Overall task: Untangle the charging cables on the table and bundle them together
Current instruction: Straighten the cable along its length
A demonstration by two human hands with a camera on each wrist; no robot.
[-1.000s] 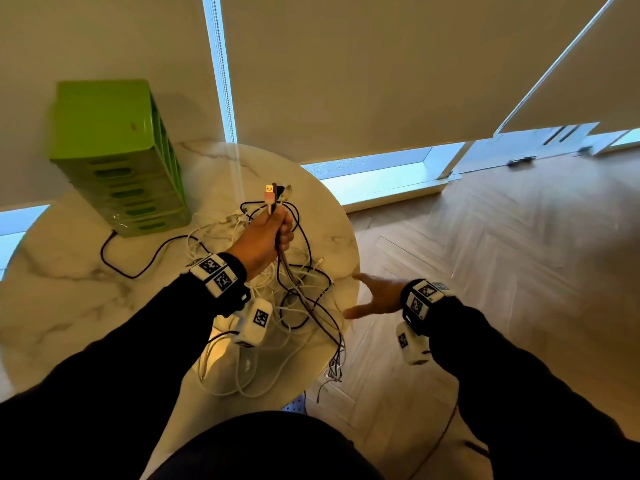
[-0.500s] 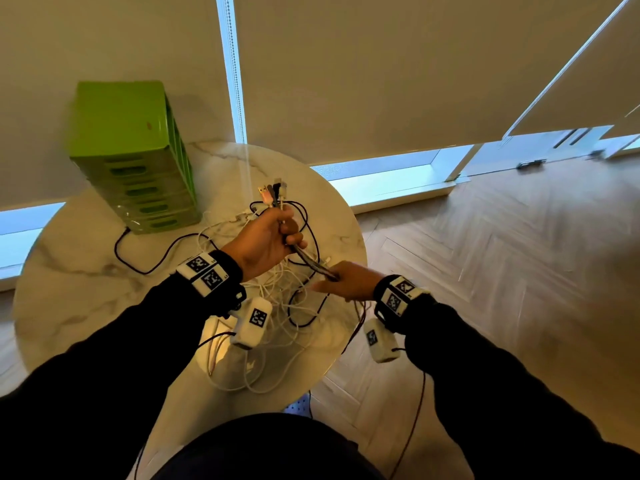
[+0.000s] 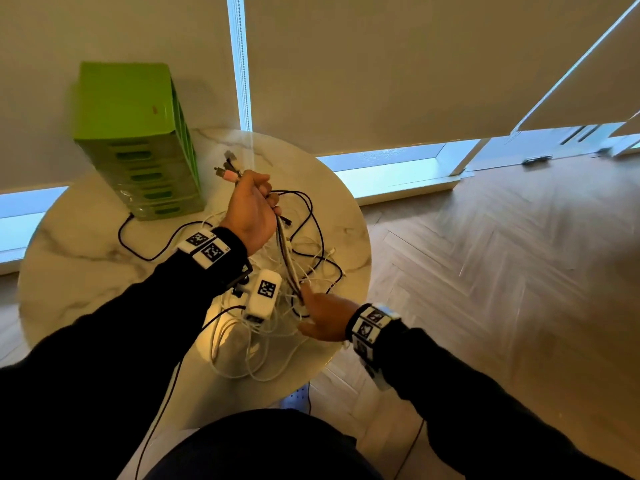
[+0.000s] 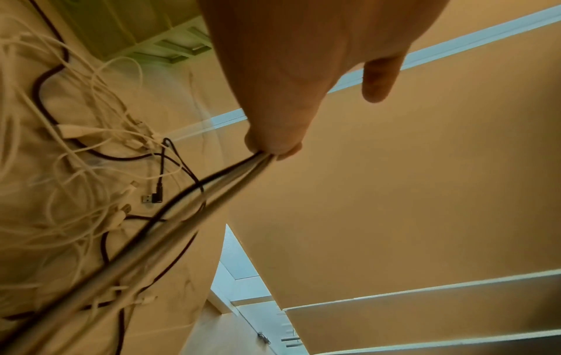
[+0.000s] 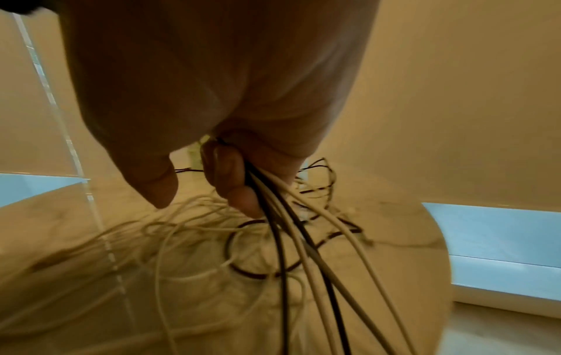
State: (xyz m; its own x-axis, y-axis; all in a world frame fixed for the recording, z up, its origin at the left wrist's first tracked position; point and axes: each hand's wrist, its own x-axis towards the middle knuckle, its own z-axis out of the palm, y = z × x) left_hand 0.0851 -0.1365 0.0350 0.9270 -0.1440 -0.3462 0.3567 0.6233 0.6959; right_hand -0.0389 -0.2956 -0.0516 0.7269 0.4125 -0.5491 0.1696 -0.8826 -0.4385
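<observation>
My left hand [image 3: 252, 209] is raised over the round marble table [image 3: 86, 265] and grips a bundle of charging cables [image 3: 287, 258] just below their plug ends [image 3: 227, 171], which stick out up and left. The black and white strands run taut down to my right hand [image 3: 320, 317], which grips them near the table's front right edge. In the left wrist view the fingertips [image 4: 273, 149] pinch the stretched bundle [image 4: 170, 216]. In the right wrist view my fingers [image 5: 240, 177] curl round several cables [image 5: 303, 240]. The remaining lengths lie in a loose tangle [image 3: 277, 341] on the table.
A green slotted box [image 3: 138, 140] stands at the table's back left, with a black cable [image 3: 138, 251] running from its base. Window blinds hang close behind the table. Wooden floor [image 3: 485, 271] lies to the right.
My right hand came in from beyond the table's edge, took hold of the bundle and slid down it toward me. The left hand kept its grip and tilted the plug ends leftward.
</observation>
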